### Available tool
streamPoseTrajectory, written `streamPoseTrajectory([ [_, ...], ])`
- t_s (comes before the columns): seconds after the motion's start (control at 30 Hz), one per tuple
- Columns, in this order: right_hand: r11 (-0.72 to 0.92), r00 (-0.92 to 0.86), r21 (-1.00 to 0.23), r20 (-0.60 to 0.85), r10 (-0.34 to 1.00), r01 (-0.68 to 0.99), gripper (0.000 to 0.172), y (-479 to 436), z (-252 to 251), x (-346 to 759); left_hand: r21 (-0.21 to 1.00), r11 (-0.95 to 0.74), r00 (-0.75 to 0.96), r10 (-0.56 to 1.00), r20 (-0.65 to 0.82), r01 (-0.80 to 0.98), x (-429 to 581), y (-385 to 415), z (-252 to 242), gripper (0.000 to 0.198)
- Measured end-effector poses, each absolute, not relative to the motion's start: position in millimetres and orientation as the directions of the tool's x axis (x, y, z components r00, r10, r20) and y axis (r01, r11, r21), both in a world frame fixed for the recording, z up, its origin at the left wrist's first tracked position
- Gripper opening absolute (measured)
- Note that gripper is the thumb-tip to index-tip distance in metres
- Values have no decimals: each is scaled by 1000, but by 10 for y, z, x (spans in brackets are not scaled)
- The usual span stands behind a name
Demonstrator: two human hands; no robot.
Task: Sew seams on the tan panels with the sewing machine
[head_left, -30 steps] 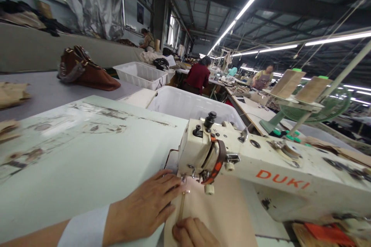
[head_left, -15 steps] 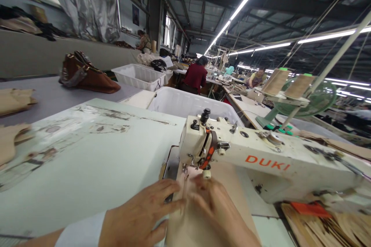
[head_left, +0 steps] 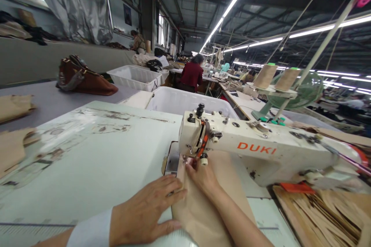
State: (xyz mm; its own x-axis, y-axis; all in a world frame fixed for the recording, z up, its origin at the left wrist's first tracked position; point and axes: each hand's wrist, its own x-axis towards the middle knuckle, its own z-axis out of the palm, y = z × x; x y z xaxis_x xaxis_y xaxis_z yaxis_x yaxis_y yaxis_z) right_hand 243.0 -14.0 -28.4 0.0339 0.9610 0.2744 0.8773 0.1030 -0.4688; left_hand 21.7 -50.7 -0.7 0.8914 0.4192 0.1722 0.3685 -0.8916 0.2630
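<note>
A tan piece of material [head_left: 214, 204] lies under the head of a cream sewing machine [head_left: 228, 139] marked DUKI. My left hand [head_left: 150, 206] rests flat with fingers spread, its fingertips on the material's left edge and its thumb over the pale green table [head_left: 116, 166]. Close by the needle and presser foot, my right hand [head_left: 201, 175] lies on the material with its fingers bent together. Its fingertips are partly hidden by the machine head, so I cannot make out what they pinch.
Tan strips [head_left: 321, 216] lie in a tray at the lower right. Behind the machine stand a white plastic bin [head_left: 188, 98], thread cones [head_left: 265, 76] and a green fan [head_left: 308, 88]. A brown handbag [head_left: 87, 79] sits at the left. A person in dark red [head_left: 191, 74] works farther off.
My right hand has moved forward, up to the needle area, and its fingers have drawn together. The left hand stays at the material's left edge. The view has shifted slightly.
</note>
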Motion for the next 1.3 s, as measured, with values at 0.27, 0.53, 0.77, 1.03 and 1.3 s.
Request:
streamPoseTrajectory([
  [0.27,190,-25,-427,362,932,884,18,-135,-278,2518,285,-899,884,402,239,332,131,-537,-200,68],
  [0.53,554,-471,-222,334,817,803,42,-1039,-299,2606,329,-896,913,368,174,298,28,-505,-102,69],
  [0.77,581,-532,-109,296,793,806,44,-785,-353,2718,290,-914,909,353,220,284,87,-395,-45,70],
  [1.03,553,-511,-131,258,820,823,47,-661,-312,2744,272,-920,919,339,200,281,147,-173,6,69],
  [1.3,518,-485,-127,221,846,846,47,-483,-221,2764,283,-909,926,353,131,306,230,20,58,72],
])
